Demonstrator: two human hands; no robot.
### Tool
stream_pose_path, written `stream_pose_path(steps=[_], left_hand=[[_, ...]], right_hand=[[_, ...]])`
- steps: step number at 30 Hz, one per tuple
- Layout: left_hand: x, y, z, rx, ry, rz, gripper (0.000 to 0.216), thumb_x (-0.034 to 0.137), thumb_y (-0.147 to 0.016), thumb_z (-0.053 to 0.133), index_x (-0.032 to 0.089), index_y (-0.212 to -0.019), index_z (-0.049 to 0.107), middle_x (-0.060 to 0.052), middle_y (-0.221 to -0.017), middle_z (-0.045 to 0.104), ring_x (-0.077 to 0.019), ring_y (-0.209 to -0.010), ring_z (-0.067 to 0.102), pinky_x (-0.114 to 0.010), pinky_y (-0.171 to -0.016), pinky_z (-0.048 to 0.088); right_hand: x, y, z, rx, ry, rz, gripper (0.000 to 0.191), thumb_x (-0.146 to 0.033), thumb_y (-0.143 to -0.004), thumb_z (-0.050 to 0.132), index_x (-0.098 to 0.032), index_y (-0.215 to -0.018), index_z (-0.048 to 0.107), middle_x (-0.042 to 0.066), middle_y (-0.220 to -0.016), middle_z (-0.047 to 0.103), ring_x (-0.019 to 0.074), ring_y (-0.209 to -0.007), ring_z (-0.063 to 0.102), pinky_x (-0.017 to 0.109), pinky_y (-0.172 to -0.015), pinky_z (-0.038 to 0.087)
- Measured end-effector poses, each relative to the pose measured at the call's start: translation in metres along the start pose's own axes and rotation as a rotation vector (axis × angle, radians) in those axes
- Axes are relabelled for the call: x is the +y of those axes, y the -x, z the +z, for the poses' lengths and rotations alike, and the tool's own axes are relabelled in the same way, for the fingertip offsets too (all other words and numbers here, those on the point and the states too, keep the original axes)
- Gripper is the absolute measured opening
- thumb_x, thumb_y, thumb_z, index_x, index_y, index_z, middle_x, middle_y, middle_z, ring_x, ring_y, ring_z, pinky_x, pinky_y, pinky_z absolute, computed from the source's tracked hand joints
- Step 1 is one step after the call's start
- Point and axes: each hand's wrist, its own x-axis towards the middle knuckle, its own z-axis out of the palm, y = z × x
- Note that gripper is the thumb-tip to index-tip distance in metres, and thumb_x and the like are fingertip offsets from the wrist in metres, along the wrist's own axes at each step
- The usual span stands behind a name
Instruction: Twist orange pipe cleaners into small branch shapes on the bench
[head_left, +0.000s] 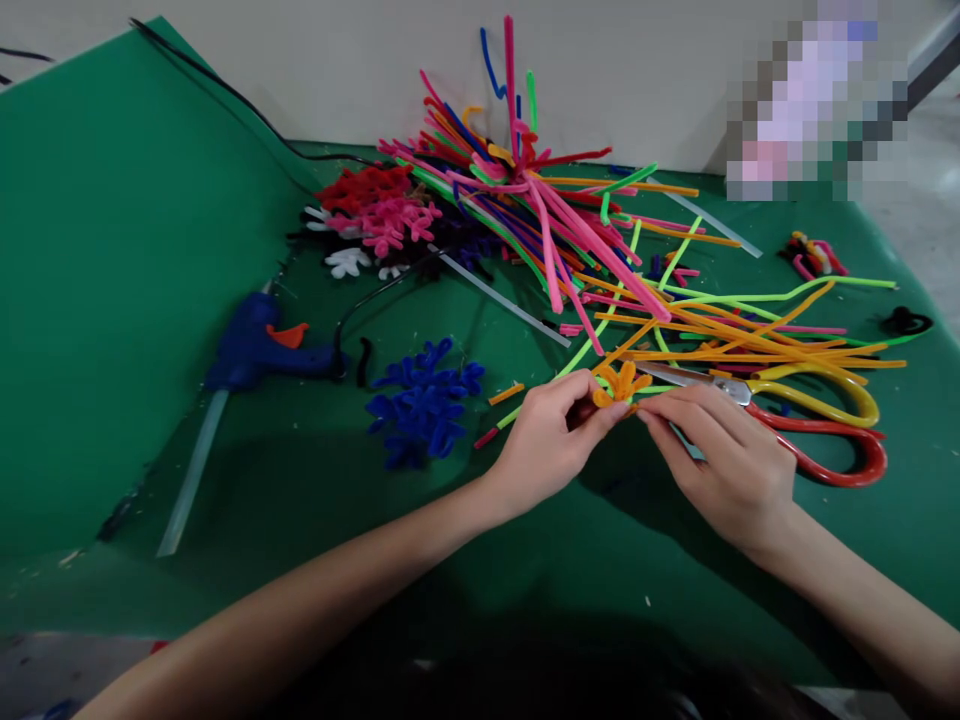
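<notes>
Between thumb and fingers, my left hand [551, 435] pinches an orange pipe-cleaner flower [622, 384] with looped petals. My right hand [727, 460] is closed at the flower's lower right edge, its thumb and forefinger pinching a short orange end there. Behind the right hand lie scissors [739, 390] with one yellow and one red handle, blades pointing left. Loose orange pipe cleaners [787, 350] spread just beyond the scissors. To the left of my left hand is a pile of blue pipe-cleaner flowers [424, 405].
A blue glue gun [244, 345] with an orange trigger and a clear glue stick [193, 475] lies at left, its black cord [225, 85] running back. Red and pink flowers [386, 205] and a large bundle of pipe cleaners [555, 220] fill the back of the green table [300, 570].
</notes>
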Motion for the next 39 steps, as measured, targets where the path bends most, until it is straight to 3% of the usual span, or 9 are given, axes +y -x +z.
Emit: stream_pose_path(steps=[2,4,6,8,17,22,27,30,39], left_hand=[[0.000,0.001,0.000,-0.027,-0.029,0.020,0.027,0.031,-0.085,0.057,0.017,-0.065,0.047,0.002,-0.063,0.045,-0.0097,-0.056,0.042,-0.022,-0.052,0.033],[0.001,0.002,0.001,-0.037,-0.046,0.044,0.027,0.030,-0.085,0.059,0.016,-0.065,0.047,0.003,-0.062,0.045,-0.0094,-0.056,0.040,-0.022,-0.051,0.031],[0.002,0.002,0.001,-0.037,-0.055,0.078,0.027,0.030,-0.084,0.060,0.016,-0.064,0.048,0.003,-0.062,0.045,-0.0091,-0.055,0.039,-0.023,-0.051,0.030],[0.003,0.002,0.001,-0.032,-0.067,0.108,0.027,0.030,-0.085,0.060,0.016,-0.064,0.049,0.003,-0.062,0.044,-0.0091,-0.055,0.038,-0.023,-0.051,0.030],[-0.001,0.004,0.003,-0.048,-0.189,0.222,0.021,0.025,-0.090,0.052,0.017,-0.071,0.048,0.001,-0.071,0.049,-0.0109,-0.063,0.046,-0.023,-0.058,0.036],[-0.001,0.005,0.006,-0.047,-0.292,0.215,0.019,0.023,-0.093,0.044,0.019,-0.074,0.044,-0.001,-0.077,0.048,-0.0136,-0.067,0.047,-0.026,-0.062,0.038],[0.003,0.001,0.002,-0.079,-0.172,0.184,0.021,0.021,-0.093,0.043,0.019,-0.072,0.041,0.000,-0.072,0.046,-0.0143,-0.068,0.048,-0.026,-0.064,0.039],[0.004,0.000,0.000,-0.093,-0.112,0.172,0.020,0.022,-0.092,0.043,0.019,-0.072,0.043,0.000,-0.071,0.045,-0.0138,-0.067,0.046,-0.026,-0.063,0.039],[0.004,-0.001,-0.004,-0.229,0.022,0.118,0.026,0.023,-0.093,0.041,0.019,-0.067,0.039,0.002,-0.069,0.042,-0.0128,-0.066,0.043,-0.026,-0.064,0.036]], right_hand=[[-0.002,-0.001,-0.001,-0.040,-0.159,0.194,0.008,-0.011,-0.084,0.059,-0.017,-0.087,0.062,0.004,-0.077,0.066,0.0150,-0.070,0.061,0.027,-0.067,0.048],[-0.004,-0.003,-0.003,-0.135,-0.470,0.514,0.002,-0.019,-0.085,0.059,-0.018,-0.084,0.061,0.002,-0.070,0.064,0.0123,-0.057,0.057,0.025,-0.053,0.044],[-0.005,-0.005,-0.005,-0.226,-0.813,0.811,0.010,-0.027,-0.085,0.060,-0.017,-0.081,0.060,0.000,-0.065,0.062,0.0089,-0.045,0.049,0.023,-0.043,0.036],[-0.006,-0.007,-0.006,-0.249,-1.061,0.981,0.015,-0.029,-0.083,0.063,-0.016,-0.078,0.059,0.001,-0.065,0.062,0.0065,-0.041,0.046,0.022,-0.041,0.032],[-0.013,-0.007,0.001,-0.061,-1.191,1.036,0.011,-0.023,-0.079,0.069,-0.016,-0.075,0.061,0.000,-0.068,0.064,0.0075,-0.045,0.055,0.021,-0.047,0.036],[-0.010,-0.003,0.002,-0.105,-0.997,0.846,0.009,-0.027,-0.087,0.059,-0.019,-0.082,0.059,-0.002,-0.068,0.061,0.0083,-0.048,0.053,0.023,-0.048,0.042],[0.005,-0.005,-0.002,-0.195,-0.450,0.310,0.017,-0.019,-0.091,0.051,-0.021,-0.107,0.056,0.005,-0.094,0.064,0.0157,-0.082,0.063,0.030,-0.074,0.052],[0.013,-0.008,-0.004,-0.219,-0.321,0.038,0.020,-0.012,-0.090,0.049,-0.019,-0.107,0.057,0.007,-0.100,0.063,0.0177,-0.095,0.061,0.033,-0.083,0.051],[0.025,-0.004,-0.009,-0.252,-0.020,-0.309,0.023,-0.011,-0.088,0.055,-0.016,-0.111,0.054,0.010,-0.103,0.064,0.0200,-0.101,0.059,0.035,-0.090,0.050]])
